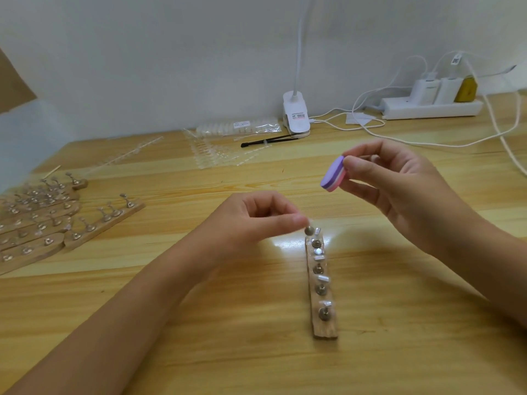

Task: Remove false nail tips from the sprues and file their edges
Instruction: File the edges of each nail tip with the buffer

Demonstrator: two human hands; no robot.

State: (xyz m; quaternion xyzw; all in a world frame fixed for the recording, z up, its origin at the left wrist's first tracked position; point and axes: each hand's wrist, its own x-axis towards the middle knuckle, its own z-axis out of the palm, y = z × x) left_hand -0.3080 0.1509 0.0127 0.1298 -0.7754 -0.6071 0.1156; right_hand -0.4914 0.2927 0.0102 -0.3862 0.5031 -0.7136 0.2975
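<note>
Beyond the nail file [333,173], lamp label [300,116] blurs — unreadable.

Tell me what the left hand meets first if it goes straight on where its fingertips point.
The left hand points right at the endmost metal stand on the wooden strip; contact looks near, depth unclear.

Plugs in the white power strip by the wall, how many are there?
3. On the power strip, a white plug sits leftmost, a second white plug stands beside it, and a yellow plug is rightmost. None seems hidden, though cables cross there.
</note>
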